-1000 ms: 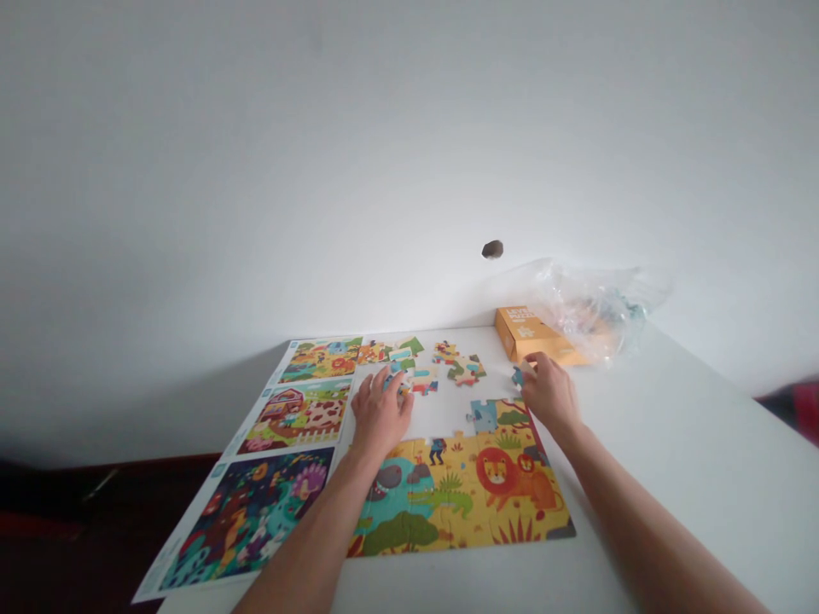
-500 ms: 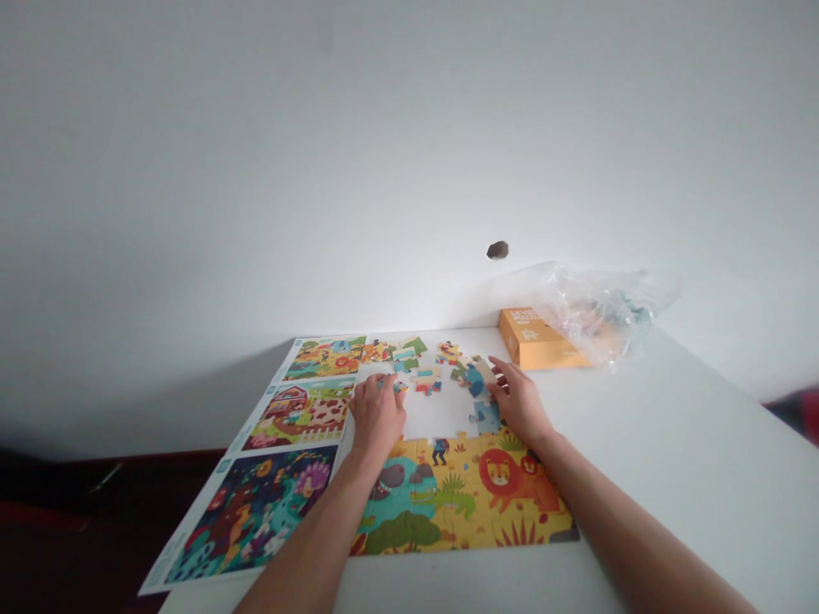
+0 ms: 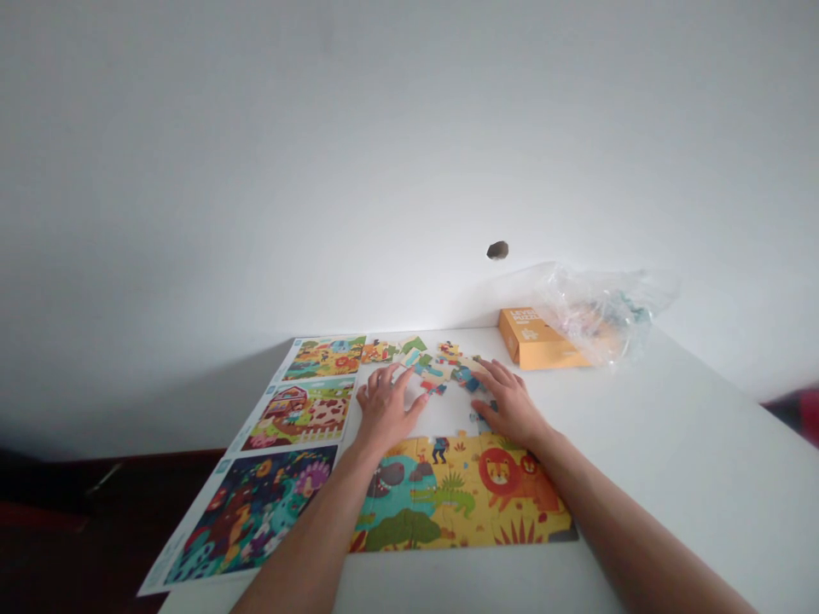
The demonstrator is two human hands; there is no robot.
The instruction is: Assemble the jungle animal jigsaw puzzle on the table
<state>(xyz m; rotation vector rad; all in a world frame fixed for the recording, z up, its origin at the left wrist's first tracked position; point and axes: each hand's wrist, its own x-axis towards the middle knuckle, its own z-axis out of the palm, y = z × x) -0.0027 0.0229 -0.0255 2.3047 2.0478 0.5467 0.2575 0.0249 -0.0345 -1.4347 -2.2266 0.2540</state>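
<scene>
My left hand (image 3: 387,408) rests over the loose jigsaw pieces (image 3: 436,372), fingers spread and fingertips at their left side. On the right, my right hand (image 3: 508,402) lies with fingers apart over a blue piece (image 3: 466,378) and its neighbours. Both hands partly hide the pieces beneath them. Nearer to me lies a joined jigsaw section (image 3: 448,499) showing a hippo, a crocodile and two lions. Farther back, several more pieces (image 3: 379,351) lie near the wall, among them a green one (image 3: 413,345).
A printed picture sheet (image 3: 300,416) with three scenes lies along the table's left side. An orange puzzle box (image 3: 537,345) stands at the back right, partly under a clear plastic bag (image 3: 595,311). The white wall (image 3: 384,170) has a small hole (image 3: 497,250).
My left hand's fingers have spread and shifted rightward over the pieces. My right hand has moved slightly left, its fingers now flatter. Some loose pieces between them have shifted.
</scene>
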